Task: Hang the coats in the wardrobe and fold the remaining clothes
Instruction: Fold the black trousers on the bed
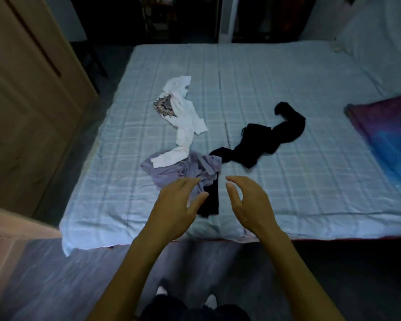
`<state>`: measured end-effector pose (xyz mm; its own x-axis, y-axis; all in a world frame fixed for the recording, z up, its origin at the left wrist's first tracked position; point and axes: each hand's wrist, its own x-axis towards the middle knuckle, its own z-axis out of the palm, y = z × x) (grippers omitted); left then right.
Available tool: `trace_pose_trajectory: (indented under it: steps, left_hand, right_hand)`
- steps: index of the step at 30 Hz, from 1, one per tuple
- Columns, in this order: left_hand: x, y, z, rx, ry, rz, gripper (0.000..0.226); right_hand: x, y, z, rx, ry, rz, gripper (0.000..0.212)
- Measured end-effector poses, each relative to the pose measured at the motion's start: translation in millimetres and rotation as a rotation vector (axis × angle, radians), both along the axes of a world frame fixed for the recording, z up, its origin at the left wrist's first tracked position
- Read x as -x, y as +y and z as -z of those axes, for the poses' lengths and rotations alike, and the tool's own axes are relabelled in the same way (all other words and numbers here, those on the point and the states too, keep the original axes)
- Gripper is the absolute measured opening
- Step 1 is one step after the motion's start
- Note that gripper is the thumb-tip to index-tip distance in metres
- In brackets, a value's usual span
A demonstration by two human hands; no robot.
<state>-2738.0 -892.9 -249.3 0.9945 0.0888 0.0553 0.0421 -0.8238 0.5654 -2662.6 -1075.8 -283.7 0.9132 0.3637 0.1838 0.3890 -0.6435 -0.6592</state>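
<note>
Loose clothes lie on the bed [287,181], which has a pale blue checked sheet. A crumpled lilac garment [171,173] is nearest me, with a small dark piece [210,200] beside it. A long white garment [183,121] stretches away from it, a patterned bit [163,107] at its left. A black garment [264,140] lies to the right. My left hand [176,205] hovers over the lilac garment's near edge, fingers relaxed and spread, holding nothing. My right hand [248,202] hangs just right of the dark piece, fingers loosely curved, also holding nothing.
A light wooden wardrobe [28,100] with closed doors stands at the left, a narrow floor gap between it and the bed. A purple and blue blanket [389,135] lies at the bed's right edge. A pale pillow [380,42] sits at the far right corner.
</note>
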Motion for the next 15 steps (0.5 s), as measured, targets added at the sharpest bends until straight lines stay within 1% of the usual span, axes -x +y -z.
trace_pose_trajectory:
  steps: [4,7,11,13,15]
  left_hand:
    - [-25,-1,24,-0.001,0.069,0.020,0.062]
    - [-50,7,44,0.022,0.135,-0.007,0.067]
    - [-91,22,81,0.088,0.234,-0.021,0.056]
    - [-112,30,98,0.125,0.273,-0.014,0.049]
    - [-134,38,110,0.165,0.336,-0.002,0.048]
  right_hand:
    - [-17,-7,24,0.014,0.108,0.004,0.039]
    - [-35,-2,41,0.050,0.186,-0.010,0.042]
    - [-72,6,62,0.128,0.232,-0.018,0.036]
    - [-93,12,70,0.183,0.267,-0.016,0.039]
    - [-113,17,75,0.226,0.305,-0.008,0.036]
